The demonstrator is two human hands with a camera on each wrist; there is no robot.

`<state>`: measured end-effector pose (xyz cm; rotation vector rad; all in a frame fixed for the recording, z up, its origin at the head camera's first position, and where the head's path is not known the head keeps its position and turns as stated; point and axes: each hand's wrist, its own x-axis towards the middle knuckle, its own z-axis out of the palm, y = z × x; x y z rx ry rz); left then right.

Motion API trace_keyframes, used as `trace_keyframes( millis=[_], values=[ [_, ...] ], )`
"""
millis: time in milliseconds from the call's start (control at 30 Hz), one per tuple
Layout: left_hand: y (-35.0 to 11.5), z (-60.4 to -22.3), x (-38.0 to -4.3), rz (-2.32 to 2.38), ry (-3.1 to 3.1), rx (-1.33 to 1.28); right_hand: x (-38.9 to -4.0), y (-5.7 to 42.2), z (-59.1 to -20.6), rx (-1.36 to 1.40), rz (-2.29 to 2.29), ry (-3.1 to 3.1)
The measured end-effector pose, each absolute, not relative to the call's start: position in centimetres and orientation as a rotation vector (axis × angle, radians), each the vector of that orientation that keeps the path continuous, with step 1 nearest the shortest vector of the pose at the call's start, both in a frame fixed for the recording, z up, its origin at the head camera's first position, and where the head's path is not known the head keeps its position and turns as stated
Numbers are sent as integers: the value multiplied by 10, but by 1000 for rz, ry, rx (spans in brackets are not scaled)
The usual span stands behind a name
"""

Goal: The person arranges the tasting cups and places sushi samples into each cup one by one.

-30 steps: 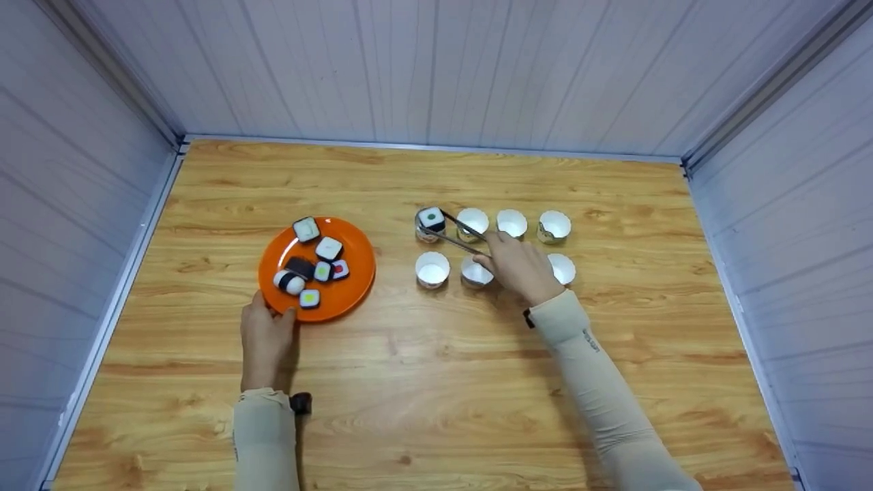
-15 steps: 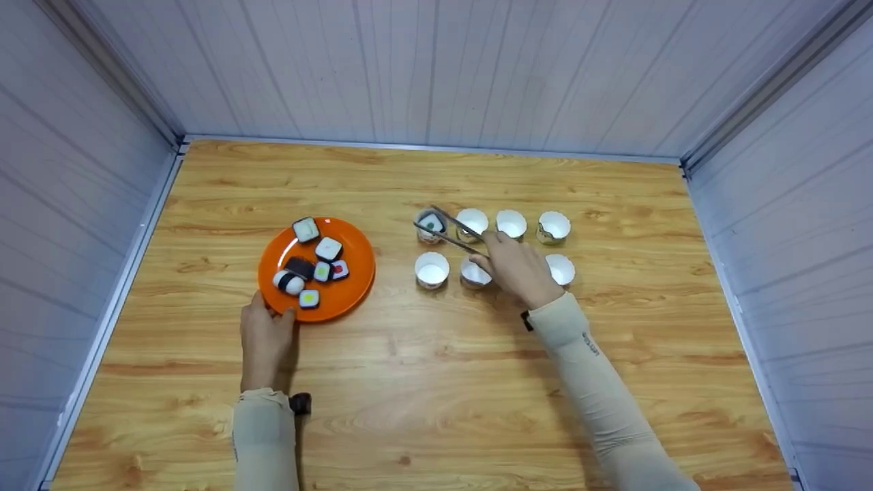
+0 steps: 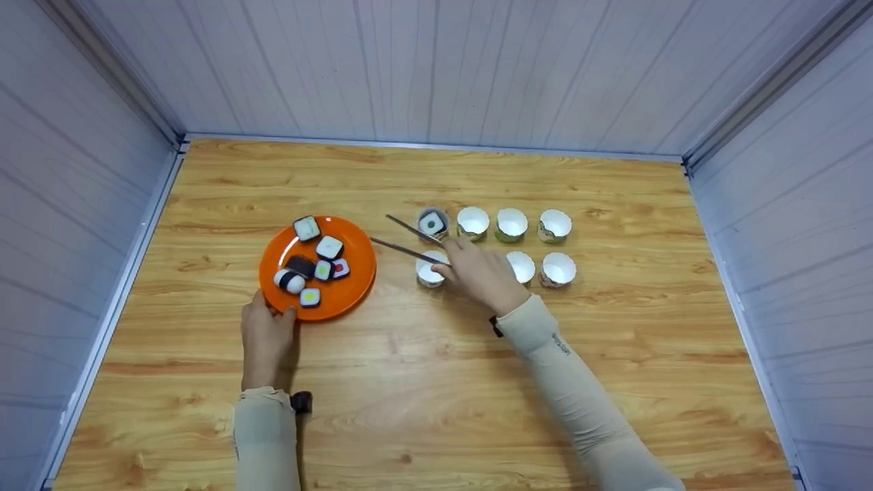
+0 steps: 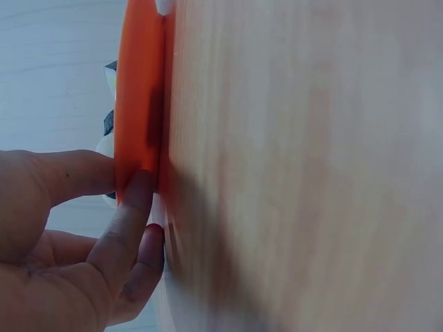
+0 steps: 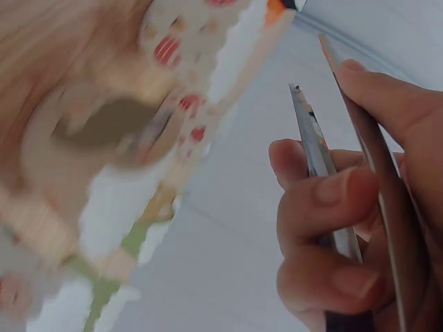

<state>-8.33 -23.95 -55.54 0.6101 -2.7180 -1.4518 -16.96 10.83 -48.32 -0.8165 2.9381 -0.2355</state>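
The left hand (image 3: 267, 337) pinches the plate (image 3: 354, 286) at its near left rim; the right hand (image 3: 481, 271) grips spread tongs (image 3: 409, 251) near its right side.

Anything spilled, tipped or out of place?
Nothing stands out: the cups in view stand upright, one sushi piece sits inside the back row's leftmost cup, and the others rest on the orange plate. The right hand hides part of the front row.

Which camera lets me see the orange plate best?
The head view, because it shows nearly all of the orange plate from above, with sushi pieces on it. The left wrist view shows just its side, pinched by the left hand. The right wrist view has only a small orange patch, probably the plate.
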Motion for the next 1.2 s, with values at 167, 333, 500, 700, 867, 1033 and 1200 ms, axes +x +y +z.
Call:
trace_keyframes(
  millis=[167,333,500,700,867,1033,1200],
  values=[
    [-240,-556,-83,-1430,-2715,582,-169,79,-486,-907,-218,2934],
    [-242,-557,-82,-1438,-2724,605,-173,49,-493,-903,-209,2885],
    [-242,-556,-84,-1453,-2733,625,-175,28,-500,-904,-152,2879],
    [-241,-555,-85,-1450,-2743,641,-178,15,-505,-849,-104,2851],
    [-241,-556,-86,-1465,-2737,631,-177,10,-511,-873,-89,2871],
    [-240,-556,-85,-1446,-2732,609,-175,9,-514,-907,-64,2905],
    [-240,-556,-84,-1459,-2738,629,-174,11,-514,-898,-44,2899]
  ],
)
